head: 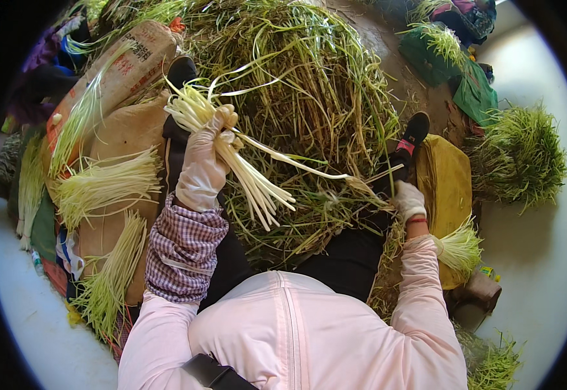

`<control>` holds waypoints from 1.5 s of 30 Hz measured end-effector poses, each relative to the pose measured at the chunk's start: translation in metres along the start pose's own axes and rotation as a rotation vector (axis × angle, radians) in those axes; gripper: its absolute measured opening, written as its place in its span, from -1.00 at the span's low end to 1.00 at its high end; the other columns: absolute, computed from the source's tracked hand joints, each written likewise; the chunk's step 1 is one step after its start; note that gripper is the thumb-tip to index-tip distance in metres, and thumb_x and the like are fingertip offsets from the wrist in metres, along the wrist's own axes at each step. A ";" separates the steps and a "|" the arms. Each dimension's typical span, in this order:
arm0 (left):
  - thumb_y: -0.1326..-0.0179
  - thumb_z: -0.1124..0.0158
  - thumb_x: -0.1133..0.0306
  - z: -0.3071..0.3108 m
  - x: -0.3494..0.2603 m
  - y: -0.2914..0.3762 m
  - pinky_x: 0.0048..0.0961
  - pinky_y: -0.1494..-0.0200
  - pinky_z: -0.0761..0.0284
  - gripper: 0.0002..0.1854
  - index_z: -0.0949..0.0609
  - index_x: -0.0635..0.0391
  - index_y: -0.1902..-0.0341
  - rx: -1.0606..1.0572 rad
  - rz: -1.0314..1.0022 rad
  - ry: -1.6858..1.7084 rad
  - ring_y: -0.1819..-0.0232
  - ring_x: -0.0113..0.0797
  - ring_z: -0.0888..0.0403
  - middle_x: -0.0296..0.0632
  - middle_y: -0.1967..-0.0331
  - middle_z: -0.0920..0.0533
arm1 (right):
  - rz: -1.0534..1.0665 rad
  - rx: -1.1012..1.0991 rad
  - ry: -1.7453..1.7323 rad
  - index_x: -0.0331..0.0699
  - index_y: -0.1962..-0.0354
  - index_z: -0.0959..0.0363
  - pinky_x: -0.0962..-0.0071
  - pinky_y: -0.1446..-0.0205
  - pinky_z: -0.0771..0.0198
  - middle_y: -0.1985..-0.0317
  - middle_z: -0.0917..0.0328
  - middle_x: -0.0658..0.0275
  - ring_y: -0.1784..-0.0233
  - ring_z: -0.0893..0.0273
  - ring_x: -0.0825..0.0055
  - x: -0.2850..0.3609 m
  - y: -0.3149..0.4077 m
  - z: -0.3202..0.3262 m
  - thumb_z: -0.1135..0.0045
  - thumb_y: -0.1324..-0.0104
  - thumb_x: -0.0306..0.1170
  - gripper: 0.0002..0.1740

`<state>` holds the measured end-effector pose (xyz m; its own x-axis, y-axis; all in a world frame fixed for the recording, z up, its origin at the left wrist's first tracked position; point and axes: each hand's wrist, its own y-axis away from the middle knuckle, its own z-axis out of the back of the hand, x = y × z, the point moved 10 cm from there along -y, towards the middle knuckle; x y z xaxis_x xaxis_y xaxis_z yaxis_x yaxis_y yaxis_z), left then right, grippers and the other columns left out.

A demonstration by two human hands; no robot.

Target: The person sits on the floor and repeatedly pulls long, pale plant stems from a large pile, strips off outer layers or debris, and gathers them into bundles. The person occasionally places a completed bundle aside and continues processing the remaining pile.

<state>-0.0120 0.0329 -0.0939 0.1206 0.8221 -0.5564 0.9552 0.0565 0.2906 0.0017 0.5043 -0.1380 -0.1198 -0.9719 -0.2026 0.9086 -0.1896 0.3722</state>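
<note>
My left hand (pixel 210 151), in a thin whitish glove, is closed around a bundle of pale blanched chive-like stalks (pixel 252 180). Their yellowish leafy tips (pixel 191 105) stick out beyond the fist, and the white ends point down to the right. One longer stalk (pixel 308 167) runs from this bundle toward my right hand (pixel 409 200), which wears a white glove. Its fingers are closed at the brownish dry sheath (pixel 364 186) on that stalk's end; the fingertips are partly hidden. Below and between both hands lies a large heap of green and dried leaves (pixel 303 97).
Sorted pale bunches (pixel 110 183) lie on a tan sack (pixel 117 131) at my left, beside a printed sack (pixel 127 63). At right are a yellow pad (pixel 444 180), another pale bunch (pixel 461 248) and a green leafy pile (pixel 520 153). Other people sit at both upper edges.
</note>
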 end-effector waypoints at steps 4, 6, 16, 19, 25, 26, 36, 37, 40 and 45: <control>-0.24 -0.31 0.24 -0.005 0.037 0.005 -0.50 0.41 -0.52 -0.73 -0.62 0.21 0.14 0.006 0.132 -0.121 0.54 -0.55 -0.46 -0.27 0.37 -0.64 | 0.726 -0.349 -0.682 -0.13 -0.17 -0.39 0.39 -0.29 -0.35 -0.15 -0.46 0.18 -0.18 -0.45 0.27 0.168 0.056 0.114 -0.24 -0.12 -0.51 -0.40; -0.23 -0.31 0.23 -0.009 0.043 0.007 -0.49 0.41 -0.52 -0.70 -0.61 0.21 0.11 0.046 0.168 -0.137 0.53 -0.56 -0.44 -0.27 0.37 -0.63 | 1.044 -0.217 -0.926 -0.18 -0.16 -0.39 0.44 -0.32 -0.31 -0.10 -0.50 0.17 -0.23 -0.41 0.32 0.239 0.088 0.125 -0.28 -0.16 -0.44 -0.43; -0.10 -0.39 0.47 -0.022 0.047 0.013 -0.68 0.46 -0.54 -0.60 -0.55 0.18 -0.05 0.192 0.219 -0.321 0.44 -0.58 -0.56 -0.14 0.04 -0.63 | 0.738 0.187 -1.710 -0.39 0.17 -0.59 0.66 0.23 -0.45 0.35 -0.61 0.44 0.34 -0.47 0.71 0.265 0.073 0.094 -0.30 -0.17 -0.60 -0.76; -0.13 -0.36 0.49 -0.019 0.064 0.020 -0.70 0.47 -0.51 -0.81 -0.65 0.18 0.16 0.162 0.292 -0.339 0.38 -0.54 -0.58 -0.22 0.18 -0.68 | 0.785 0.098 -1.753 -0.38 0.15 -0.59 0.67 0.22 -0.44 0.32 -0.60 0.46 0.30 -0.47 0.72 0.276 0.074 0.102 -0.28 -0.19 -0.60 -0.76; -0.14 -0.35 0.48 -0.027 0.070 0.027 -0.66 0.49 -0.41 -0.83 -0.66 0.18 0.17 0.235 0.293 -0.423 0.44 -0.57 -0.52 -0.26 0.26 -0.69 | 0.830 0.143 -1.536 -0.36 0.08 -0.56 0.67 0.22 -0.42 0.27 -0.64 0.36 0.29 -0.51 0.66 0.272 0.082 0.096 -0.20 -0.27 -0.54 -0.75; -0.14 -0.35 0.47 -0.030 0.071 0.028 -0.66 0.48 -0.40 -0.83 -0.66 0.18 0.17 0.264 0.286 -0.454 0.45 -0.57 -0.52 -0.27 0.26 -0.69 | 0.886 0.083 -1.434 -0.35 0.08 -0.57 0.65 0.22 -0.43 0.28 -0.64 0.32 0.30 -0.53 0.62 0.270 0.086 0.101 -0.20 -0.26 -0.55 -0.75; -0.14 -0.39 0.34 -0.022 0.085 0.033 -0.57 0.52 -0.45 -0.83 -0.63 0.16 0.30 0.261 0.436 -0.500 0.54 -0.52 -0.52 -0.26 0.46 -0.64 | 0.373 -0.788 -1.638 -0.15 0.31 -0.58 0.64 0.39 -0.41 0.37 -0.65 0.32 0.39 -0.57 0.62 0.090 0.067 0.148 -0.09 -0.38 -0.22 -0.79; -0.13 -0.40 0.33 -0.022 0.091 0.036 -0.56 0.52 -0.46 -0.82 -0.62 0.15 0.31 0.290 0.495 -0.494 0.55 -0.52 -0.52 -0.27 0.48 -0.64 | 0.404 -0.827 -1.865 -0.16 0.33 -0.57 0.64 0.39 -0.41 0.39 -0.65 0.33 0.41 -0.56 0.61 0.061 0.060 0.151 -0.10 -0.37 -0.16 -0.73; -0.16 -0.37 0.31 -0.020 0.093 0.035 -0.57 0.55 -0.48 -0.82 -0.62 0.16 0.31 0.297 0.489 -0.532 0.56 -0.49 -0.52 -0.24 0.47 -0.63 | 0.319 -0.851 -2.028 -0.20 0.33 -0.56 0.61 0.35 -0.45 0.38 -0.65 0.32 0.40 -0.57 0.58 0.007 0.059 0.149 -0.08 -0.39 -0.16 -0.71; -0.23 -0.31 0.26 -0.030 0.091 0.032 -0.60 0.49 -0.53 -0.76 -0.58 0.16 0.17 0.303 0.415 -0.229 0.53 -0.51 -0.54 -0.19 0.36 -0.65 | 0.578 -0.300 -1.657 -0.29 0.12 -0.55 0.51 0.01 -0.51 0.16 -0.63 0.20 0.12 -0.60 0.47 0.137 0.087 0.148 -0.11 -0.35 -0.31 -0.75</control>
<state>0.0211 0.1265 -0.1120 0.5260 0.5950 -0.6077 0.8461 -0.4382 0.3033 0.0046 0.3338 0.0009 0.1433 -0.0450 0.9887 0.9892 0.0393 -0.1415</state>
